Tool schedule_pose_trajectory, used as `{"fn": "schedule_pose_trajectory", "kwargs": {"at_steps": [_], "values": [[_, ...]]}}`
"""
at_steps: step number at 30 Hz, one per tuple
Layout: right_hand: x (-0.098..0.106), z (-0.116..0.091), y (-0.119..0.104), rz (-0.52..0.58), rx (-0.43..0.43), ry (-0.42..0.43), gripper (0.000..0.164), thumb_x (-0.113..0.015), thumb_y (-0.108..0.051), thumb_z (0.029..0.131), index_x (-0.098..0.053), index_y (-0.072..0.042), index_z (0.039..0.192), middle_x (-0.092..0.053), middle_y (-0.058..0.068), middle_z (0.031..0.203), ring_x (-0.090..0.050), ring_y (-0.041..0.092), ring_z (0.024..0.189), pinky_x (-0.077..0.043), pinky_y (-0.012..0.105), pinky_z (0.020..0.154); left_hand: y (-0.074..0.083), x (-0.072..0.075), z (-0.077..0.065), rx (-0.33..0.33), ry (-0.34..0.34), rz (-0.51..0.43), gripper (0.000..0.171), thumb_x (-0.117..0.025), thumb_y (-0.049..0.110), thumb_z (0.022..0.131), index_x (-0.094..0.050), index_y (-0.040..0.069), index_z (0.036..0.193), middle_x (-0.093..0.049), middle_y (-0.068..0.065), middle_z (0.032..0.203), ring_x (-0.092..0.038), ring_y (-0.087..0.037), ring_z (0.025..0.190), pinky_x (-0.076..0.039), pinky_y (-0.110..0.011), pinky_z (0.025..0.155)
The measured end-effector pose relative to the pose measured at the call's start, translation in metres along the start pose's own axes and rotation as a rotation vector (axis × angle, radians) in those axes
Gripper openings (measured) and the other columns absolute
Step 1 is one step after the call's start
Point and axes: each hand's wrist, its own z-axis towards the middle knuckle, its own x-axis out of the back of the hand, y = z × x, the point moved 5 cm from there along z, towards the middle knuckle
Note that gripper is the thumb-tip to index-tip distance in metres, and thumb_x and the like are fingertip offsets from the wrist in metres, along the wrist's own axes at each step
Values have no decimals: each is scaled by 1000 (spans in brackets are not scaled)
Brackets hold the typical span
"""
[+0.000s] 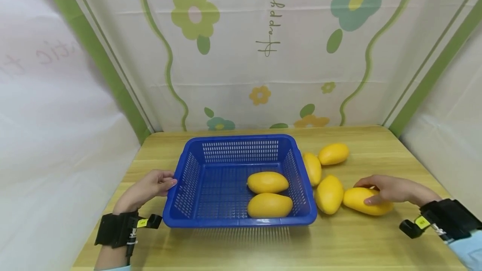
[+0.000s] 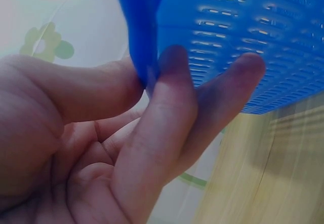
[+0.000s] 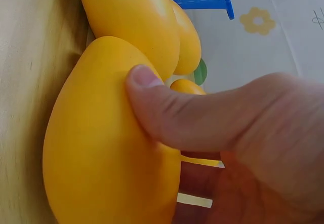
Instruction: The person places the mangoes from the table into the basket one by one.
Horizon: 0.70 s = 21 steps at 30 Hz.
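Note:
A blue plastic basket [image 1: 222,222] with slotted walls stands on the table, two yellow mangoes [image 1: 267,182] lying in its right half. My left hand [image 1: 152,185] pinches the basket's left rim between thumb and fingers, as the left wrist view shows close up. On the right, my right hand [image 1: 389,188] grips a mango [image 3: 106,148], thumb on its near side and fingers behind it. That mango lies at the right end of a group of loose ones. Its left tip meets another mango [image 1: 329,195] beside the basket.
Two more mangoes, one against the basket's right wall [image 1: 312,169] and one farther back [image 1: 334,154], lie on the wooden table [image 1: 233,250]. A white flowered cloth [image 1: 233,62] hangs behind the table, with white sheets at both sides.

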Motion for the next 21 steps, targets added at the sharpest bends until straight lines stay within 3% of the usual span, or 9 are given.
{"fn": "schedule_pose_trajectory", "kwargs": {"at_steps": [3,7,11,21], "values": [[-1,-1,2,36,-26,-20,55,-71,-25,92,-55,10,131,-58,31,130,-55,47,116,-48,62,93,2,1,0,-6,-1,2,40,-46,13,107,-48,-16,134,-68,-22,116,-71,-27,105,-59,-42,94],[-1,-2,4,88,-67,-39,60,-71,-26,92,-52,13,133,-54,35,132,-51,54,121,-43,71,95,4,2,2,-12,3,7,39,-46,13,107,-48,-16,133,-69,-22,115,-71,-26,104,-60,-41,94],[-4,-4,5,123,-130,-41,66,-72,-30,92,-49,14,136,-50,37,135,-46,57,124,-40,73,96,3,2,1,-7,2,-2,38,-46,12,107,-49,-16,131,-69,-21,114,-72,-26,103,-60,-41,93],[-12,-4,5,125,-183,-52,75,-72,-37,90,-45,11,141,-45,39,139,-41,60,127,-36,75,98,-2,3,-1,8,9,5,40,-46,15,107,-50,-16,132,-70,-20,114,-72,-27,104,-59,-42,94]]}}
